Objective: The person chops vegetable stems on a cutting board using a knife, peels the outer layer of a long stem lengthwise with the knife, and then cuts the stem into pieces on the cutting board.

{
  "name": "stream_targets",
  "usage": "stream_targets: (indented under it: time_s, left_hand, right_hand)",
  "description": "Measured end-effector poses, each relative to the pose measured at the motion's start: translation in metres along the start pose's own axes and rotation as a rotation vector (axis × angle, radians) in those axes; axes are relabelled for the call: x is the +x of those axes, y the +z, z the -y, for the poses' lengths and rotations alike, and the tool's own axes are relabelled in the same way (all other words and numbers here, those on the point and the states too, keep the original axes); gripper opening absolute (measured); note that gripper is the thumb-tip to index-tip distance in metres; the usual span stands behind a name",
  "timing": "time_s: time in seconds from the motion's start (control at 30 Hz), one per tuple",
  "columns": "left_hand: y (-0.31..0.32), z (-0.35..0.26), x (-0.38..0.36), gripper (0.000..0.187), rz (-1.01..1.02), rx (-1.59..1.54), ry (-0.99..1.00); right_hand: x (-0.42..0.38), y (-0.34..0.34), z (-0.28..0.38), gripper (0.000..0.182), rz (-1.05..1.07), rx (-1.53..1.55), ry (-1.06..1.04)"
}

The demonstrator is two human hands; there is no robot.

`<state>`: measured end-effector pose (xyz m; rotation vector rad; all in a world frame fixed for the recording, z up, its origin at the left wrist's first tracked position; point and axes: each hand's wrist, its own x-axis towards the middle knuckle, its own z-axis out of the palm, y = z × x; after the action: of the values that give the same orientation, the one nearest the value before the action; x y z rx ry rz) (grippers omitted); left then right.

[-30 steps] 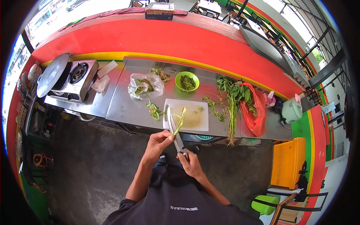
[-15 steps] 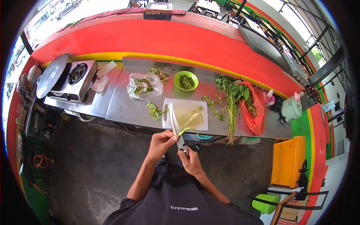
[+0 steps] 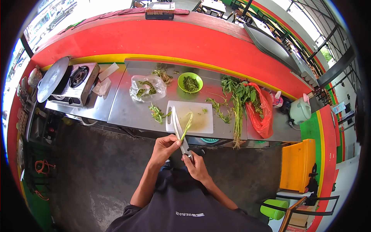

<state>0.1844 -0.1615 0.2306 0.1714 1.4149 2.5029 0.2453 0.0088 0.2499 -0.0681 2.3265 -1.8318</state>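
Observation:
My right hand point(image 3: 197, 166) grips the handle of a long knife point(image 3: 178, 130) whose blade points away from me over a white cutting board point(image 3: 201, 123). My left hand point(image 3: 164, 147) pinches the near end of a thin green stem point(image 3: 187, 126) against the blade. The stem stands up and away from the knife, over the board. Both hands are held in front of my body, just short of the steel counter point(image 3: 127, 110).
On the counter are a green bowl of chopped greens point(image 3: 190, 82), a clear bag of greens point(image 3: 147, 89), loose trimmings point(image 3: 158, 114), a bunch of leafy stalks point(image 3: 238, 104) by a red bag point(image 3: 260, 112), and a gas stove point(image 3: 75, 83) at left. A yellow bin point(image 3: 296, 166) stands at right.
The green stem, bent out to the right half a second ago, now points up and away along the blade. Both hands and the knife stay almost where they were.

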Motion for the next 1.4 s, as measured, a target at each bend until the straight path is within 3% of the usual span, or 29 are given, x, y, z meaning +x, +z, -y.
stream_targets:
  time_s: [0.3,0.37,0.77,1.07,1.4]
  left_hand:
    - [0.012,-0.005,0.004,0.011,0.004,0.031,-0.006]
    - [0.012,-0.009,0.004,0.011,0.035,0.026,-0.102]
    - [0.013,-0.006,0.021,0.008,0.016,0.066,0.022]
    - [0.007,-0.001,0.017,0.015,0.040,0.065,-0.052]
    - [0.015,-0.004,0.021,0.010,0.027,0.017,-0.053]
  right_hand:
    - [-0.001,-0.009,-0.005,0.030,-0.026,0.012,-0.020]
    - [0.001,-0.011,-0.007,0.030,-0.036,0.014,-0.017]
    - [0.003,-0.016,-0.014,0.029,-0.010,0.065,0.034]
    - [0.008,-0.020,-0.010,0.029,-0.028,0.038,0.007]
    - [0.008,-0.020,-0.012,0.028,-0.009,0.033,0.016]
